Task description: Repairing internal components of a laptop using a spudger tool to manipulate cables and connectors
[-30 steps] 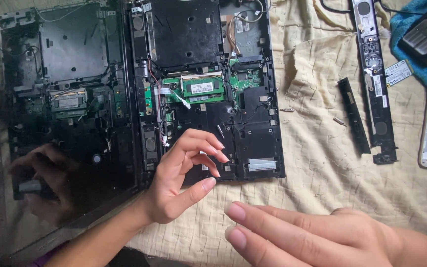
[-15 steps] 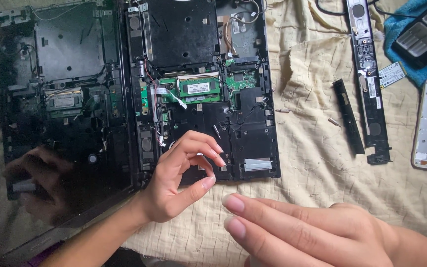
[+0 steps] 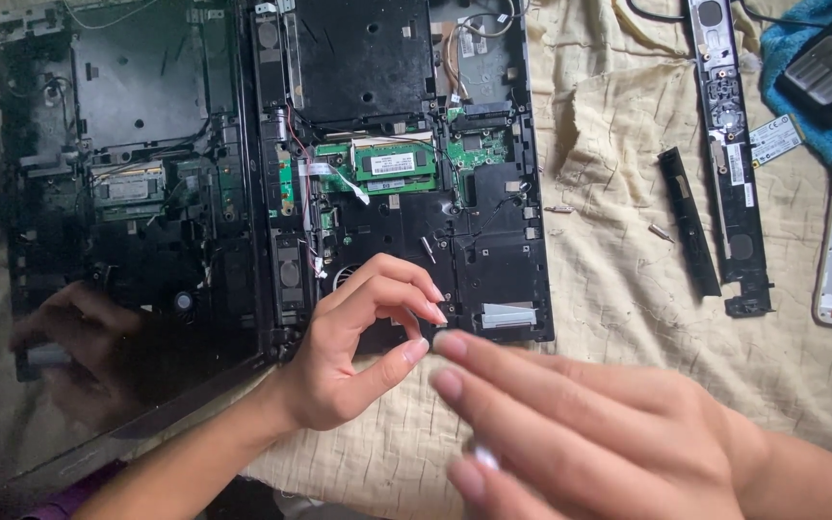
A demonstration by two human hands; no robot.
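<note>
Laptop [image 3: 406,164] parts fill the head view. We see the laptop lying open on a tan cloth [image 3: 618,318], with its black inside and a green board [image 3: 392,164] showing. Our left hand [image 3: 358,351] sits at the laptop's near edge. Its thumb and fingers curl close together in a pinch, but we cannot tell if they hold anything. Our right hand [image 3: 580,433] is blurry and just beside the left one, fingers stretched out flat. A bit of white shows under it. On the left, a dark shiny screen [image 3: 98,241] mirrors the hands. Two long black strips [image 3: 690,221] and small screws [image 3: 662,232] lie on the cloth to the right.
</note>
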